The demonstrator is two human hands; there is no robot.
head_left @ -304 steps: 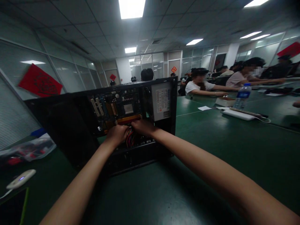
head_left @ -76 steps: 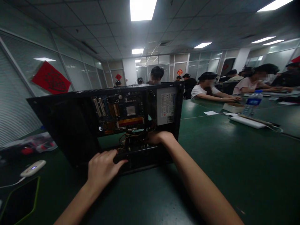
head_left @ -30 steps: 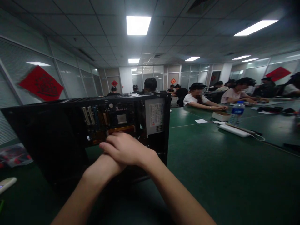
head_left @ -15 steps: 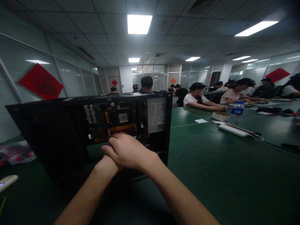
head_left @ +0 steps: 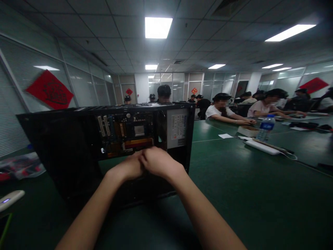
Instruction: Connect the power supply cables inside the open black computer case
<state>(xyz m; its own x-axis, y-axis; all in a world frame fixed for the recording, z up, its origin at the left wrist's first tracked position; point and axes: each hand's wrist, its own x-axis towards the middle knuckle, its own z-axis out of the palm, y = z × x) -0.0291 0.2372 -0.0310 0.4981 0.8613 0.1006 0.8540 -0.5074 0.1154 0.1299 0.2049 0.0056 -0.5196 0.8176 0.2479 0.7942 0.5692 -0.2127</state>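
A black computer case (head_left: 57,156) stands on the green table with its open side toward me. Inside it sits a motherboard (head_left: 117,133) with pale and orange slots and a square silver chip. A silver power supply (head_left: 177,127) with a label fills the upper right corner. My left hand (head_left: 133,166) reaches to the motherboard's lower edge, its fingertips out of sight. Close against it, my right hand (head_left: 159,160) has its fingers curled in; whatever they pinch is hidden.
At left lie a plastic bag with red items (head_left: 22,166), a white device (head_left: 11,200) and a green-edged object (head_left: 5,227). Rightward are a paper (head_left: 225,136), a small box (head_left: 247,131), a water bottle (head_left: 266,128) and a white bar with a cable (head_left: 262,147). People sit beyond.
My right hand has shifted right and no longer lies over the left wrist; the two hands now meet side by side. The whole view has moved slightly.
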